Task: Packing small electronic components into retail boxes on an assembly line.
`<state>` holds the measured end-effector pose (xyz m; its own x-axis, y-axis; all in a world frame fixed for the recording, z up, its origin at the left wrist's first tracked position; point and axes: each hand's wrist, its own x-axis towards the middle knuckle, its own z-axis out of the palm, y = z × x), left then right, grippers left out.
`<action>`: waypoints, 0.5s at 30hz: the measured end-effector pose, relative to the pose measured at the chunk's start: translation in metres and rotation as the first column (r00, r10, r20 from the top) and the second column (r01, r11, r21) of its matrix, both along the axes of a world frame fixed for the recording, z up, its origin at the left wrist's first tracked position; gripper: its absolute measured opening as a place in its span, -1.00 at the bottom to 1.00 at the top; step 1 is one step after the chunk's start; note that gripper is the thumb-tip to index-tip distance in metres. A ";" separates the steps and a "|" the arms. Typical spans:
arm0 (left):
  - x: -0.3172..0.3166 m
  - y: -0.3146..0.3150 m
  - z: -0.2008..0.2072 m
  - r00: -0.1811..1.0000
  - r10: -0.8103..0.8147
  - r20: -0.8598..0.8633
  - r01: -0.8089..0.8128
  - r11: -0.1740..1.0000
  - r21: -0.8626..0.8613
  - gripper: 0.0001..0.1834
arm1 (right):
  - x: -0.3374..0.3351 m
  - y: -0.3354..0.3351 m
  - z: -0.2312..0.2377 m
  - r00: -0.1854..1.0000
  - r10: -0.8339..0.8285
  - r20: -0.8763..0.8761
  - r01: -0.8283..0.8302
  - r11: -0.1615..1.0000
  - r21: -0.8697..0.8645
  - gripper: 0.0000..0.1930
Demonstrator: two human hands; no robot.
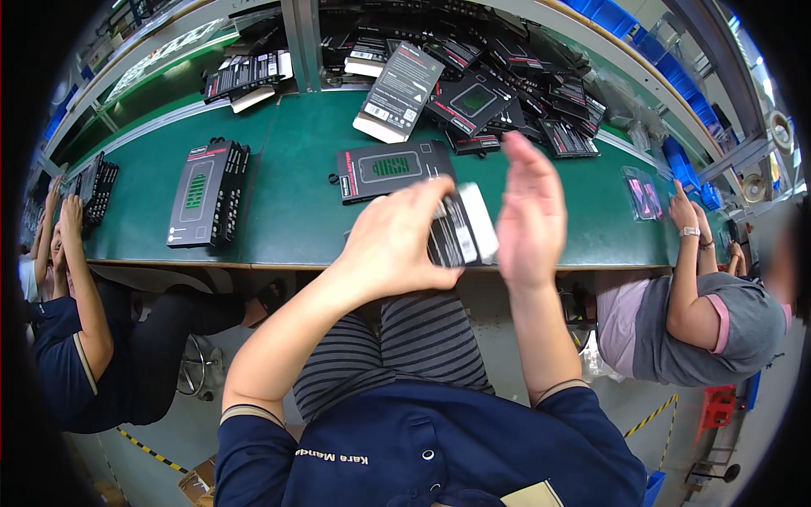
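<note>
My left hand (393, 235) grips a small black retail box (449, 232) near the table's front edge, fingers over its top and thumb below. The box is tilted, with barcode-like white marks and a pale end facing right, slightly blurred. My right hand (530, 215) is raised just right of that end, fingers stretched out and holding nothing. Right behind my left hand lies a flat black battery box (395, 169) with a green battery picture. Further left stands a neat stack of similar boxes (201, 194).
A loose pile of black boxes (507, 93) covers the table's back, with a grey-backed box (399, 91) leaning on it. More boxes (247, 76) sit behind a metal post (302, 42). Co-workers sit left and right; a pink-purple packet (644, 196) lies by the right one's hands.
</note>
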<state>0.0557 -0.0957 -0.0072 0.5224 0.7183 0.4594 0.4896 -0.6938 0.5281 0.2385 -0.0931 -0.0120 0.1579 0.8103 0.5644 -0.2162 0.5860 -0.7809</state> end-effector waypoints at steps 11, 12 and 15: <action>0.008 -0.008 0.016 0.273 0.172 0.946 0.325 0.909 -0.259 -0.71 | -0.059 -0.017 0.008 0.996 -0.053 0.068 0.046 0.993 0.110 -0.85; 0.011 -0.008 0.018 0.243 0.205 0.948 0.343 0.896 -0.282 -0.72 | -0.061 -0.017 0.004 0.981 -0.152 0.122 0.130 0.976 0.175 -0.87; 0.015 -0.013 0.016 0.276 0.127 0.953 0.245 0.949 -0.198 -0.69 | -0.061 -0.020 0.008 1.000 -0.003 -0.006 0.003 0.997 0.074 -0.86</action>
<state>0.0712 -0.1091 0.0090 -0.1068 0.8806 0.4618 -0.5251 -0.4443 0.7258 0.1776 -0.1130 -0.0038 0.1636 0.7659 0.6217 -0.2191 0.6427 -0.7341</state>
